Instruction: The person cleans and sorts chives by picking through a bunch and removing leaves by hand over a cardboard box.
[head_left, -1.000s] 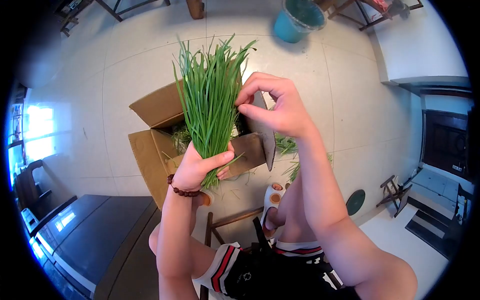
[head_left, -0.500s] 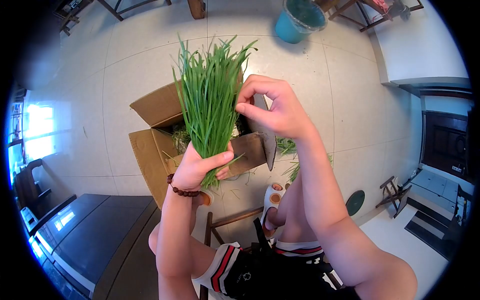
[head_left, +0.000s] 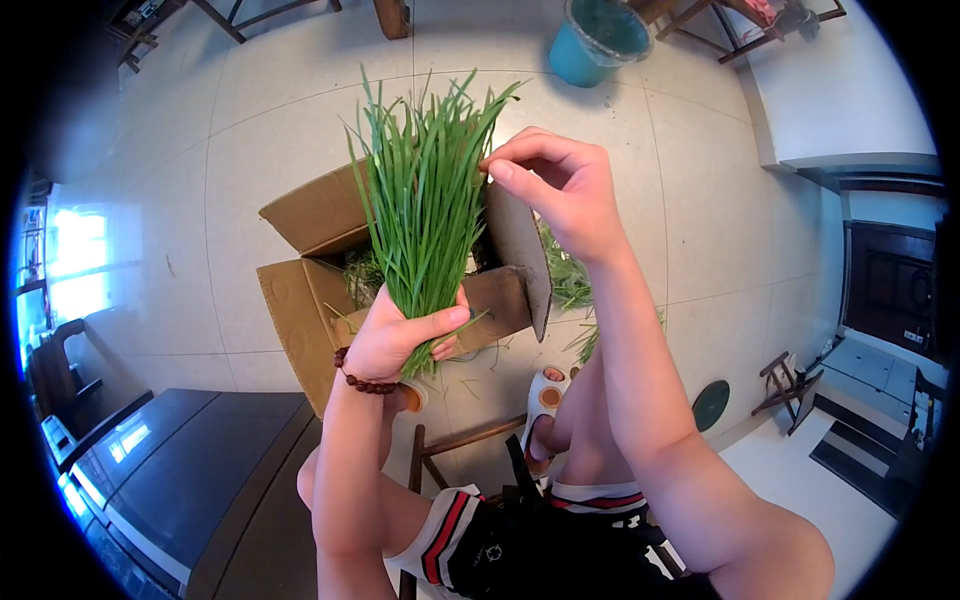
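My left hand (head_left: 405, 335) is wrapped round the lower stems of a thick bunch of garlic chives (head_left: 425, 200), whose leaves fan out upward. A beaded bracelet (head_left: 365, 375) circles that wrist. At the bunch's upper right edge, my right hand (head_left: 565, 190) is closed in a pinch, thumb against forefinger. Its fingertips meet the outer leaves, and what lies between them is too small to make out. Beneath the bunch stands an open cardboard box (head_left: 310, 215) with some green bits inside, partly hidden by the leaves.
More loose greens (head_left: 568, 280) lie on the tiled floor right of the box. A lined teal bucket (head_left: 590, 50) stands beyond. At lower left is a dark glossy table (head_left: 190, 450). A wooden stool (head_left: 455, 440) is by my legs, and a green round lid (head_left: 711, 404) is at right.
My right hand has moved slightly up and to the right along the edge of the bunch. My left hand keeps its grip, with the leaves shifted a little.
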